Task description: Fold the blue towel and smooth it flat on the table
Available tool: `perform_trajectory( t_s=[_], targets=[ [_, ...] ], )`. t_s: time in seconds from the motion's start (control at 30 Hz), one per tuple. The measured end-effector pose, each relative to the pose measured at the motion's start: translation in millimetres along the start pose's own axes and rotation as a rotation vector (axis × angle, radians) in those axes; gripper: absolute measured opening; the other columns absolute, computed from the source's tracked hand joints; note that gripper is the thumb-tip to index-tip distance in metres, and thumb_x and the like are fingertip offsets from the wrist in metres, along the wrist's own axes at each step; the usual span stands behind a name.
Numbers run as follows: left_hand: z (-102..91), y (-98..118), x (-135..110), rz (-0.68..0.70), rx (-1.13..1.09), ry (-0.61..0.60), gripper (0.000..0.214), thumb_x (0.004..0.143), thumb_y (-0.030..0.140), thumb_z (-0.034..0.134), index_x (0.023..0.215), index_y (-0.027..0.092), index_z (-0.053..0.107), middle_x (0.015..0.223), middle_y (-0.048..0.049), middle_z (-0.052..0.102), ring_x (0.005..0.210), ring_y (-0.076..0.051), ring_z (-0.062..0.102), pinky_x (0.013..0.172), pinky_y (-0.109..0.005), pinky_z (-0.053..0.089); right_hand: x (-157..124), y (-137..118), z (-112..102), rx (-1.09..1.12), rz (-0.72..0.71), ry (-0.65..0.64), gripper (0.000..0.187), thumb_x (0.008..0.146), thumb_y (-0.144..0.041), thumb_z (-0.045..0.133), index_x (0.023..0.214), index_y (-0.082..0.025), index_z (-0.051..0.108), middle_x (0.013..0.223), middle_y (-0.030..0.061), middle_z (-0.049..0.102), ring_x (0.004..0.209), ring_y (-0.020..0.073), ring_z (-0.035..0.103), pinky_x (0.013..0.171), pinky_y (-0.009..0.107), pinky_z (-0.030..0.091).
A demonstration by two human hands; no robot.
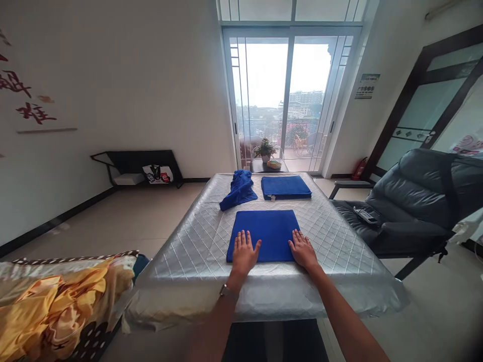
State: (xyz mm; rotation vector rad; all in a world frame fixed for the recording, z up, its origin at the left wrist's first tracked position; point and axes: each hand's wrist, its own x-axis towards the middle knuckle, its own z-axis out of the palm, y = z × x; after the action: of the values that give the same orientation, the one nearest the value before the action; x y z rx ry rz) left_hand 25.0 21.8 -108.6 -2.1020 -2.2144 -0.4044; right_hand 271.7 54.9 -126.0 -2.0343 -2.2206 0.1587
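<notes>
A folded blue cloth [267, 231] lies flat near the front of the table, squared toward me. My left hand [245, 250] rests on its left front part, fingers stretched out and thumb apart. On the right edge of the same cloth lies my right hand [303, 248], also flat with fingers extended. Neither hand grips anything. Behind it, to the right, sits a neat stack of folded blue cloths [286, 186] with a small white tag at the front. A crumpled blue cloth [239, 191] lies to the left of that stack.
A silver quilted cover [196, 246] drapes the table. Yellow fabric [56, 301] is heaped at the lower left. A dark padded chair [411, 201] stands close on the right. Beyond the table are a potted plant [265, 149] and a sliding glass door [260, 75].
</notes>
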Motion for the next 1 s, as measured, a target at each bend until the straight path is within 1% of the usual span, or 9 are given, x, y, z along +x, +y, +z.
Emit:
perform_trajectory(
  t_s=[0.2,0.27,0.33,0.4,0.47,0.7,0.77,0.87,1.0],
  targets=[
    [19.0,105,28,0.390,-0.131,-0.058,0.070,0.104,0.053,0.015,0.153,0.009,0.040,0.160,-0.0142,0.037,0.151,-0.025,0.029,0.123,-0.041,0.024,0,4,1,-0.047,-0.022,0.002,0.062,0.103,-0.035,0.021,0.159,-0.008,0.024,0.166,0.0080,0.021,0.154,0.0209,0.016,0.124,0.040,0.014],
    [31.0,124,34,0.435,-0.152,-0.069,0.069,0.105,0.051,0.014,0.153,0.009,0.040,0.161,-0.0135,0.037,0.151,-0.024,0.028,0.124,-0.042,0.023,0,5,1,-0.066,-0.036,-0.004,0.060,0.102,-0.028,0.022,0.159,-0.010,0.025,0.166,0.0075,0.019,0.154,0.0196,0.016,0.124,0.038,0.014],
    [41.5,129,37,0.421,-0.159,-0.075,0.069,0.105,0.051,0.012,0.154,0.011,0.039,0.160,-0.0128,0.037,0.151,-0.024,0.028,0.123,-0.044,0.023,0,5,1,-0.070,-0.041,-0.006,0.060,0.102,-0.026,0.022,0.159,-0.010,0.026,0.166,0.0075,0.019,0.154,0.0194,0.016,0.124,0.038,0.014],
    [47.5,120,38,0.379,-0.152,-0.081,0.070,0.104,0.053,0.011,0.155,0.012,0.037,0.161,-0.0122,0.037,0.151,-0.025,0.027,0.124,-0.044,0.023,0,5,1,-0.057,-0.030,-0.002,0.060,0.103,-0.031,0.020,0.159,-0.009,0.026,0.166,0.0080,0.020,0.154,0.0204,0.017,0.124,0.040,0.014],
    [47.6,99,39,0.333,-0.128,-0.090,0.073,0.103,0.056,0.011,0.156,0.012,0.036,0.162,-0.0114,0.034,0.152,-0.024,0.024,0.124,-0.043,0.021,0,3,1,-0.036,-0.020,0.009,0.062,0.104,-0.037,0.019,0.159,-0.008,0.026,0.166,0.0079,0.021,0.154,0.0211,0.018,0.125,0.041,0.014],
    [24.6,-15,44,0.061,0.014,-0.157,0.080,0.101,0.062,0.012,0.157,0.007,0.029,0.165,-0.0148,0.025,0.153,-0.029,0.019,0.125,-0.046,0.015,1,3,2,-0.019,-0.020,0.011,0.065,0.104,-0.041,0.019,0.159,-0.008,0.023,0.166,0.0065,0.020,0.154,0.0205,0.016,0.125,0.040,0.011],
    [20.4,-40,40,0.019,0.040,-0.164,0.080,0.101,0.062,0.014,0.158,0.007,0.027,0.165,-0.0160,0.022,0.153,-0.031,0.018,0.125,-0.046,0.016,1,3,2,-0.027,-0.020,0.000,0.065,0.104,-0.041,0.019,0.160,-0.009,0.023,0.167,0.0064,0.019,0.154,0.0201,0.015,0.125,0.040,0.010],
    [18.3,-59,32,0.008,0.046,-0.170,0.080,0.101,0.062,0.016,0.159,0.007,0.025,0.166,-0.0165,0.018,0.153,-0.032,0.017,0.124,-0.045,0.017,2,3,3,-0.036,-0.012,-0.020,0.065,0.104,-0.041,0.019,0.160,-0.009,0.021,0.167,0.0065,0.017,0.155,0.0196,0.013,0.125,0.039,0.009],
    [17.6,-60,24,0.017,0.036,-0.162,0.081,0.101,0.064,0.016,0.159,0.007,0.024,0.166,-0.0171,0.017,0.153,-0.032,0.018,0.124,-0.046,0.019,2,4,2,-0.052,-0.003,-0.061,0.065,0.104,-0.041,0.019,0.161,-0.009,0.017,0.168,0.0061,0.013,0.155,0.0196,0.010,0.125,0.040,0.009]
  ],
)
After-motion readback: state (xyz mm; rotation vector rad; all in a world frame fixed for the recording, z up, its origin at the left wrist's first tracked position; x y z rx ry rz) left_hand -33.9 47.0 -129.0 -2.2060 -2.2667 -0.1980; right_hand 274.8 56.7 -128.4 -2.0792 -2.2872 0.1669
